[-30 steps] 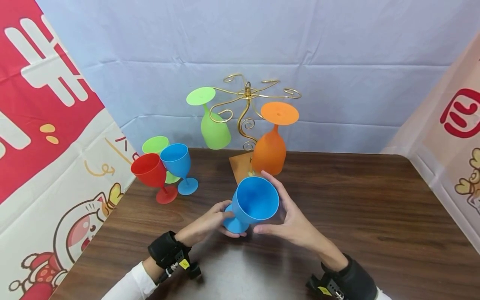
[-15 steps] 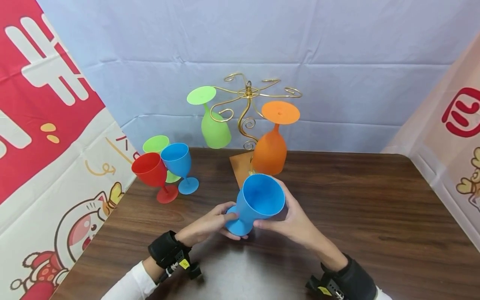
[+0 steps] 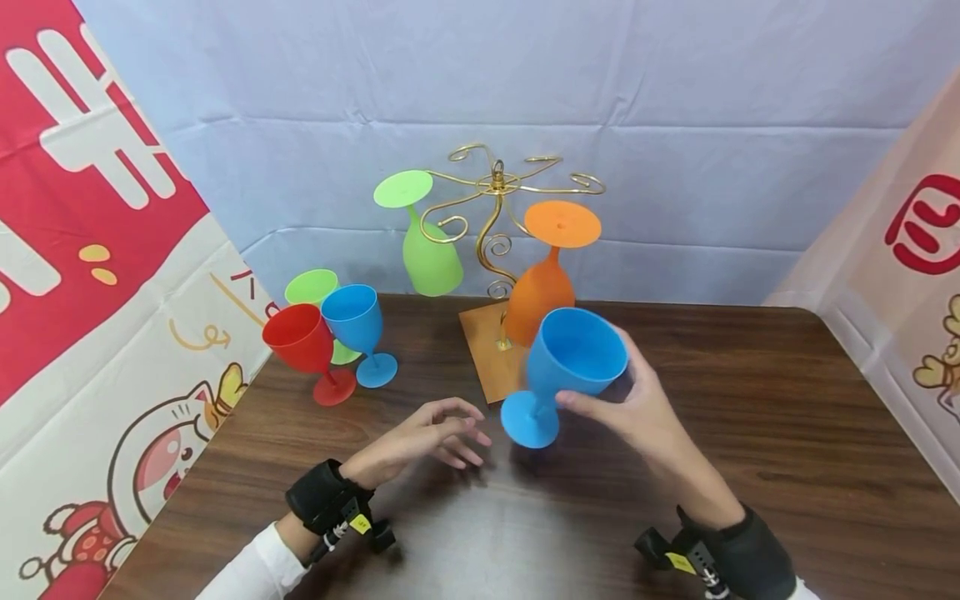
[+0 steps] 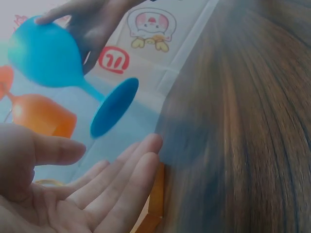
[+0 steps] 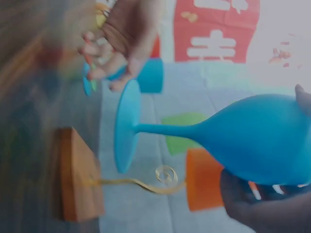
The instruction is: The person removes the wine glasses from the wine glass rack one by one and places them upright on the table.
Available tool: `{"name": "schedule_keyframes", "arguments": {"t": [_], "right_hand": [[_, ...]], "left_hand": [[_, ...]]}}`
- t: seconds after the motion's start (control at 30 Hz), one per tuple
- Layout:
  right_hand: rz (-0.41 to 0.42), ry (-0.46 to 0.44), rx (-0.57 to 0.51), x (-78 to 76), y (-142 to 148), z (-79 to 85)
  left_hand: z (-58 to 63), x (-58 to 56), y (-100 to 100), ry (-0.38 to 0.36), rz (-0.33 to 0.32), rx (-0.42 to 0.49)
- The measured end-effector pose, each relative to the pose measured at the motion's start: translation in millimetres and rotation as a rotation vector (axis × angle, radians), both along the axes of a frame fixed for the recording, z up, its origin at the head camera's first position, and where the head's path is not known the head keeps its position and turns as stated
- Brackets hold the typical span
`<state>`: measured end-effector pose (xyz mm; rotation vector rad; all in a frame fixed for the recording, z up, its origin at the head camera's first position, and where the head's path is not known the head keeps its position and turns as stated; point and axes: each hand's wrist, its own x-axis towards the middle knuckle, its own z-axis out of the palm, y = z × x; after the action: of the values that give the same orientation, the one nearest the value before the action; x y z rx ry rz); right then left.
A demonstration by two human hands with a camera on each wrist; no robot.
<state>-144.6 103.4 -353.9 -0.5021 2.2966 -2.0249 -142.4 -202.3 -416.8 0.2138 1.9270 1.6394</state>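
In the head view my right hand (image 3: 645, 408) grips a blue goblet (image 3: 573, 354) round its bowl, its mouth tilted up towards me and its foot at the lower left. My left hand (image 3: 431, 437) is apart from it, just left of the goblet's foot, with fingers loosely spread and holding nothing. The left wrist view shows the open palm (image 4: 73, 204) below the foot. Behind the held goblet stands a gold wire rack (image 3: 495, 187) on a wooden base (image 3: 487, 350). A green goblet (image 3: 433, 258) and an orange goblet (image 3: 542, 292) hang upside down from its arms.
At the left of the table stand a red goblet (image 3: 300, 342), a second blue goblet (image 3: 354, 321) and a second green goblet (image 3: 311, 287), close together. A pale cloth (image 3: 675, 150) hangs behind the table. Bare brown wood (image 3: 750, 400) lies to the right.
The left hand has let go of the blue goblet's foot and drawn slightly away. My right hand has carried the goblet up and to the right, nearer the orange goblet.
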Motion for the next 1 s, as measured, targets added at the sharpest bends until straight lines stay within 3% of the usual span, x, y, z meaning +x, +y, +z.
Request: {"name": "schedule_keyframes", "arguments": {"t": [0.17,0.37,0.57,1.0], "right_hand": [[-0.086,-0.069,0.043,-9.5,23,11.0],[-0.193,-0.088,0.124,-24.0,50,8.9],[-0.279,-0.102,0.184,-41.0,63,-3.9],[-0.353,-0.133,0.335,-64.6,83,-36.6]], "left_hand": [[-1.0,-0.5,-5,0.014,0.004,0.0],[-2.8,-0.7,-9,0.019,0.001,-0.009],[-6.1,0.5,-11,0.022,-0.002,-0.013],[-8.9,2.6,-14,0.033,-0.004,-0.017]]}}
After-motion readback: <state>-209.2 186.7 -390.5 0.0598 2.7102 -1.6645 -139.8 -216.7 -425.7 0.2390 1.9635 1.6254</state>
